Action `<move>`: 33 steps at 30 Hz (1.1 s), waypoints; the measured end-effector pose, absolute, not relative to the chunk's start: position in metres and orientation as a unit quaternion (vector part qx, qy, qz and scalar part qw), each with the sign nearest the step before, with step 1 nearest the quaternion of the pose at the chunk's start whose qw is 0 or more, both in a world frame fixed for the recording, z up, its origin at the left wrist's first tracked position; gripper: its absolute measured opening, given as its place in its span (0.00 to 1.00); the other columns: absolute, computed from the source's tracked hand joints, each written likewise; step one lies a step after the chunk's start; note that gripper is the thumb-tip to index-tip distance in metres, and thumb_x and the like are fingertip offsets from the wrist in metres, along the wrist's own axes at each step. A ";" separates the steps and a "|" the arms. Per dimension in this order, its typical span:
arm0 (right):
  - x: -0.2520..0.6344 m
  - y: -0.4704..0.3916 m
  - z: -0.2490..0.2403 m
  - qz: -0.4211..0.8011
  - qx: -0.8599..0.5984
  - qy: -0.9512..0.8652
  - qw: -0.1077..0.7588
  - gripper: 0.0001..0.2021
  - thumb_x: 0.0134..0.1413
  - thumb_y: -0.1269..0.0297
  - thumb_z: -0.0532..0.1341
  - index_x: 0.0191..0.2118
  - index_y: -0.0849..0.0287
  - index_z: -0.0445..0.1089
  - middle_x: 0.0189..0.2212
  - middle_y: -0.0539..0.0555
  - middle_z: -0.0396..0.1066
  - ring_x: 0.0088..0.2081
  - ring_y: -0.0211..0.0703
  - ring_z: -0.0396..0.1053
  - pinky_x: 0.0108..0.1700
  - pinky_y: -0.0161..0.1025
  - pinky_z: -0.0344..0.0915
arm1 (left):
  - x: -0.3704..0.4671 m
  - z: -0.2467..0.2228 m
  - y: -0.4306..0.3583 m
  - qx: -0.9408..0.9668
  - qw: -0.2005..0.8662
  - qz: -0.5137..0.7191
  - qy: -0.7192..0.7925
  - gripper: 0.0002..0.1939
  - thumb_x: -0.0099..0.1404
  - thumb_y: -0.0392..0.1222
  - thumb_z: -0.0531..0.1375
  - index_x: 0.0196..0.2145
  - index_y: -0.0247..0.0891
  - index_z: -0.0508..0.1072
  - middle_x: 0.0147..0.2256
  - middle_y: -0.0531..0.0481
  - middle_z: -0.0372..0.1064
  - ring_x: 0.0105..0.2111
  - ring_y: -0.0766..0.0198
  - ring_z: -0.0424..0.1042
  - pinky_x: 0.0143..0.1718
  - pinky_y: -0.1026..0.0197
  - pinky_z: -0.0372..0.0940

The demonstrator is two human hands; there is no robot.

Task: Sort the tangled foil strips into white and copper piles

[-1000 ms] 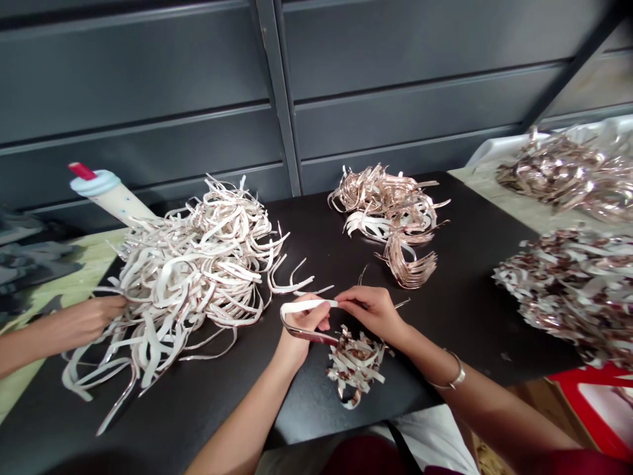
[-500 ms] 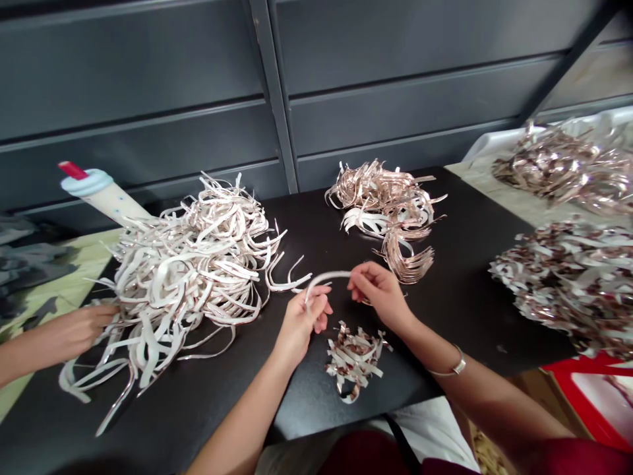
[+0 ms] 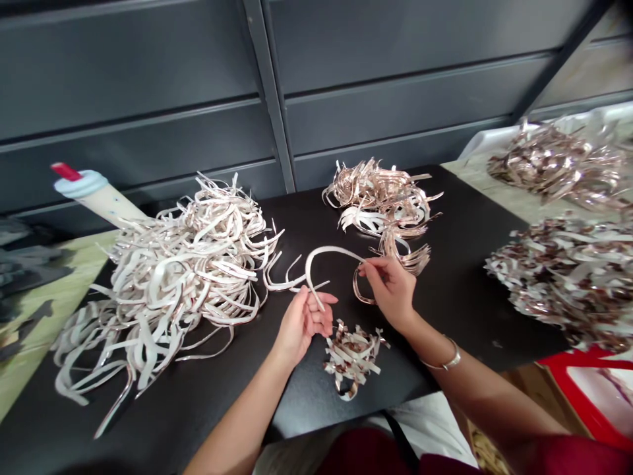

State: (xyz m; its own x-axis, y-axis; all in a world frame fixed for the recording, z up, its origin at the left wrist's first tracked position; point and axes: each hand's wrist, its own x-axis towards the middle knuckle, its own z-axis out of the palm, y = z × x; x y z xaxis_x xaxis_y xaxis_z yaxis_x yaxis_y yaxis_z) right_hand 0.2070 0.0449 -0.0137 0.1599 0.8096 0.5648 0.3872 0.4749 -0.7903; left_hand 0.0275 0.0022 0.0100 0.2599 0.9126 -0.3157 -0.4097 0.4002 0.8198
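Fingers (image 3: 374, 278) over black table (image 3: 475, 264); grey panelling (image 3: 405, 112)

Left of the glossy copper-coloured strips (image 3: 383, 188), the table (image 3: 475, 264) looks smooth, dark and faintly shiny.

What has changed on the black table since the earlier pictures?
The right hand moved forward, away from the left hand, holding a curved white strip. The left hand opened. Another person's hand left the large whitish strip pile. The small cut-strip pile stayed.
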 end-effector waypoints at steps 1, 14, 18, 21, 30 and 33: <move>0.208 0.045 -0.014 0.164 -0.482 -0.629 0.588 0.04 0.57 0.65 0.58 0.37 0.57 0.68 0.29 0.53 0.74 0.30 0.41 0.74 0.35 0.39 0.70 | 0.028 0.010 0.002 0.312 0.728 0.453 0.410 0.29 0.57 0.63 0.56 0.32 0.31 0.75 0.19 0.52 0.64 0.15 0.71 0.64 0.16 0.69 0.57; 0.183 0.033 -0.006 0.457 -0.372 -0.693 0.415 0.12 0.53 0.56 0.60 0.32 0.62 0.72 0.24 0.51 0.70 0.22 0.34 0.63 0.23 0.31 0.61 | 0.034 0.001 0.000 0.335 0.626 0.527 0.467 0.18 0.57 0.51 0.62 0.41 0.38 0.77 0.44 0.45 0.73 0.40 0.62 0.69 0.35 0.68 0.62; 0.177 0.028 -0.004 0.486 -0.365 -0.690 0.392 0.15 0.56 0.54 0.58 0.29 0.63 0.72 0.22 0.51 0.70 0.21 0.34 0.63 0.23 0.31 0.60 | 0.038 0.001 -0.003 0.349 0.624 0.529 0.457 0.18 0.57 0.52 0.62 0.41 0.38 0.78 0.43 0.44 0.73 0.40 0.60 0.69 0.39 0.63 0.62; 0.179 0.029 -0.003 0.478 -0.380 -0.680 0.408 0.15 0.55 0.55 0.57 0.28 0.63 0.71 0.21 0.50 0.69 0.21 0.33 0.62 0.22 0.30 0.58 | 0.035 0.001 -0.001 0.422 0.549 0.522 0.498 0.15 0.58 0.51 0.61 0.37 0.39 0.79 0.40 0.45 0.72 0.38 0.59 0.69 0.39 0.62 0.61; 0.182 0.026 -0.009 0.296 -0.428 -0.729 0.445 0.10 0.56 0.63 0.58 0.27 0.59 0.71 0.21 0.50 0.68 0.23 0.36 0.64 0.25 0.32 0.61 | 0.030 0.012 0.003 0.541 0.387 0.511 0.545 0.05 0.53 0.40 0.63 0.23 0.39 0.78 0.24 0.50 0.67 0.24 0.65 0.63 0.26 0.65 0.56; 0.181 0.023 -0.008 0.232 -0.397 -0.752 0.472 0.09 0.59 0.66 0.56 0.32 0.58 0.72 0.26 0.53 0.71 0.27 0.39 0.68 0.30 0.35 0.66 | 0.031 0.010 0.002 0.536 0.393 0.508 0.548 0.08 0.53 0.39 0.63 0.18 0.38 0.75 0.20 0.52 0.65 0.23 0.66 0.62 0.26 0.65 0.55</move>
